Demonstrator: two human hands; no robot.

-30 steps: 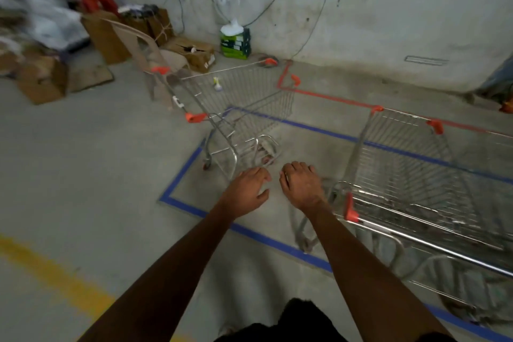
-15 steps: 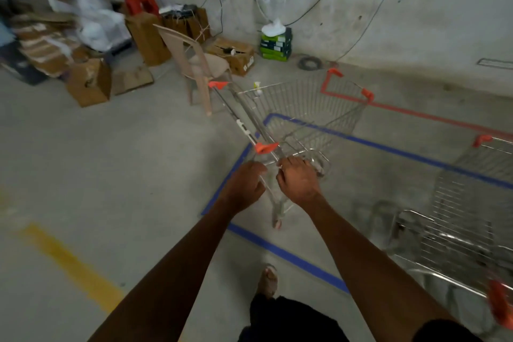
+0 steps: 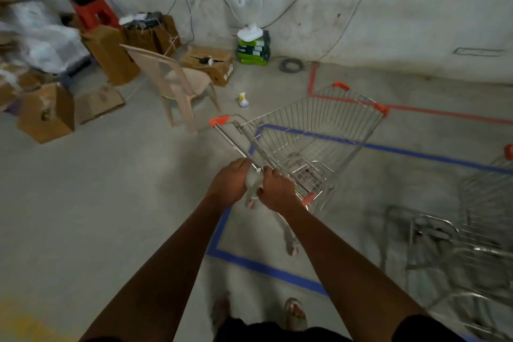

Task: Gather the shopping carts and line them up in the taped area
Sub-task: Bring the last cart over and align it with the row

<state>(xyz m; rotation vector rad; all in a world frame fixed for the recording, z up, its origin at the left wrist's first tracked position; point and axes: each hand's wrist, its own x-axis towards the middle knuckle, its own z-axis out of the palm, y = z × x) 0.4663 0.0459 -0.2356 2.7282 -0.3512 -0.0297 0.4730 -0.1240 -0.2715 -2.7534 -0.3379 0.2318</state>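
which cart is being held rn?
The cart by the chair: both hands grip its handle. The other cart, at right, is untouched.

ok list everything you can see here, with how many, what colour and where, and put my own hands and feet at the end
silver wire shopping cart with orange corner caps: one, centre, over the blue tape's corner
second silver wire shopping cart: one, right edge, blurred
blue floor tape: outline, centre to right
red floor tape: outline, by the back wall
beige plastic chair: one, left of the first cart
brown cardboard boxes: several, left and back
small spray bottle: one, whitish, floor beyond the chair
white fan: one, on stacked green boxes, back wall
red plastic stool: one, back left
left hand, right hand: both closed on the first cart's handle
sandalled feet: two, bottom centre
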